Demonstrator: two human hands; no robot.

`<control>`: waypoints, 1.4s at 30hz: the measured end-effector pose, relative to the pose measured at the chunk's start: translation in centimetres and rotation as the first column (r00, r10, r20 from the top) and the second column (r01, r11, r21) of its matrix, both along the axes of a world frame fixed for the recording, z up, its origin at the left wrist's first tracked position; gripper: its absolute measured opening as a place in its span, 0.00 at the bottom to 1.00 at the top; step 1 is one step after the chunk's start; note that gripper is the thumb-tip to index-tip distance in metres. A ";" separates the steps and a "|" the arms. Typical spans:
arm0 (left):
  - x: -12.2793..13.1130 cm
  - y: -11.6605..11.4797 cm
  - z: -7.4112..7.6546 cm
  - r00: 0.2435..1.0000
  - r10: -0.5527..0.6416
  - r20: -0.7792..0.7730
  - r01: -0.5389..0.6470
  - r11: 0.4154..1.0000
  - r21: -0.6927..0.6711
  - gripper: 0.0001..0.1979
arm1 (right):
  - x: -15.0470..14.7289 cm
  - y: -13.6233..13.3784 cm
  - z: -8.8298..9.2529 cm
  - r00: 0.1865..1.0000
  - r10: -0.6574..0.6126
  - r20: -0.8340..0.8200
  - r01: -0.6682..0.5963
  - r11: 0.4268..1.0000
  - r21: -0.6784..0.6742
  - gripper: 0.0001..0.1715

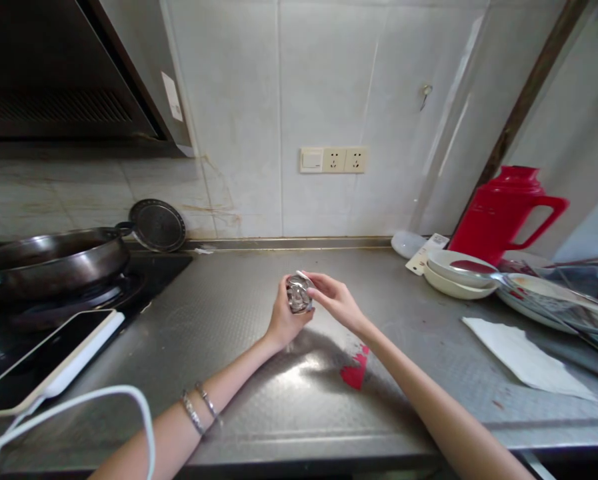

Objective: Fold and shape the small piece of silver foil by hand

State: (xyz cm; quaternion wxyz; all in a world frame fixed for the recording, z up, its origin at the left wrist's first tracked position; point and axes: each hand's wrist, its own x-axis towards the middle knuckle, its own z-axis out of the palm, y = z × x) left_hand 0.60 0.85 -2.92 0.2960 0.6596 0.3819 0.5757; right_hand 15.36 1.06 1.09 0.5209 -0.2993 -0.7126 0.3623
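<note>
Head view.

A: Held what, where?

B: Round silvery thing [299, 295], over the middle of the metal counter [229, 300]. Left hand [285, 320] wrapped around it from left and below, fingers curled. Right hand [336, 300] at its upper right edge, thumb and index touching; can't tell if pinching.

A: Look of it?

B: Shiny, crinkled, bright glints plus darker folds. Too small for more.

A: Containers?

B: At right, two pale bowls [453, 287], stacked; shiny reddish spoon-like piece across the upper, lower one's contents hidden. Beside them, patterned dish [521, 307] with long utensils across, rest too blurred. Red flask [499, 217] behind. Far left, steel pan [69, 267] on black stove [163, 275]; dark inside, can't tell contents.

A: Surface, room?

B: Dimpled counter, ragged red patch [353, 375] near right forearm, white paper [529, 360] at right. Phone [53, 360] with white cable [129, 391] at left. Behind, stained grey tiles [239, 100], switch-and-socket plate [333, 161]; dark hood [53, 67] upper left.
</note>
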 end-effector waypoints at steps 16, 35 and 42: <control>0.2 -0.2 -0.5 0.974 -0.211 0.078 0.216 0.975 -0.058 0.43 | -0.3 -0.7 -0.3 0.927 -0.372 0.046 0.354 0.910 0.217 0.10; 0.3 0.2 -1.0 0.982 -0.169 0.084 0.172 0.985 -0.022 0.38 | 0.2 -0.9 -1.5 0.920 -0.293 0.259 0.105 0.824 0.557 0.19; 0.4 -0.1 -0.7 0.985 -0.167 0.050 0.169 0.985 -0.035 0.38 | 0.0 -0.7 -1.5 0.903 -0.387 0.187 0.264 0.843 0.469 0.17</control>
